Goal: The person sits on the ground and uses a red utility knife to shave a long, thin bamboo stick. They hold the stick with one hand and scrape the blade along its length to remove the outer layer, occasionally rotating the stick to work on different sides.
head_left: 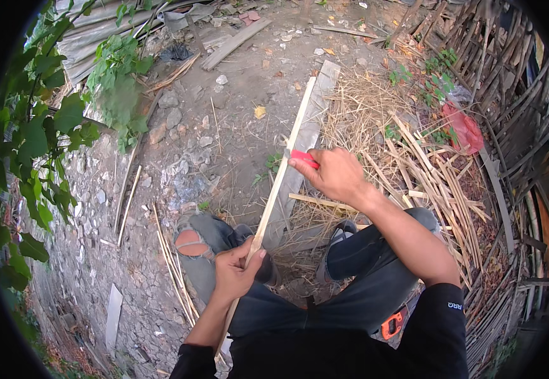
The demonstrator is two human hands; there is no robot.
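Observation:
My left hand (239, 273), fingers closed, grips the lower part of a long pale strip of wood or bamboo (280, 174). The strip slants up and away from my lap, its far part over a grey board (312, 120) on the ground. A red-handled knife (304, 158) is held in my right hand (337, 174), which is closed round the handle. Its short blade lies against the strip about halfway up, and a thin curled shaving (283, 139) stands out there. How the strip's near end sits under my left forearm is partly hidden.
Split strips (441, 189) lie heaped at right beside straw-like shavings (363, 120) and a red plastic bag (462, 128). An orange-handled tool (393, 325) rests by my right thigh. More thin strips (172, 271) lie at left. Leafy vines (41, 139) hang at left; a stick fence (508, 82) borders the right.

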